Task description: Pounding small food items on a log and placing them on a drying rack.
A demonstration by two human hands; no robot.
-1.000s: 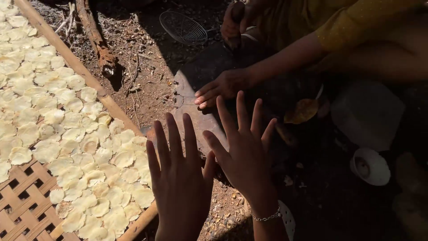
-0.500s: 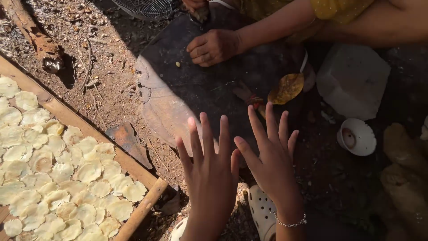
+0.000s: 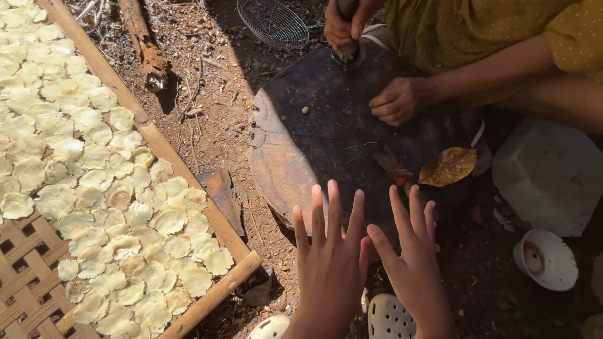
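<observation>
My left hand (image 3: 330, 267) and my right hand (image 3: 411, 263) are both held flat with fingers spread, side by side, holding nothing. They hover over the near edge of a round dark wooden block (image 3: 326, 144). Across the block a person in a yellow dotted top rests one hand (image 3: 397, 100) on the wood and grips a tool with the other hand (image 3: 342, 25) at its far edge. A small pale lump (image 3: 305, 110) lies on the block.
A bamboo lattice tray (image 3: 38, 282) on the left holds several thin pale round discs (image 3: 100, 188). A wire strainer (image 3: 273, 22), a dry leaf (image 3: 449, 166), a white block (image 3: 553, 172), a small white cup (image 3: 546, 258) and white clogs (image 3: 389, 317) lie around on dirt.
The view has shifted, so the block and tray sit differently in frame. My hands stay spread and empty, now lower in the picture. The other person's hand has moved across the block.
</observation>
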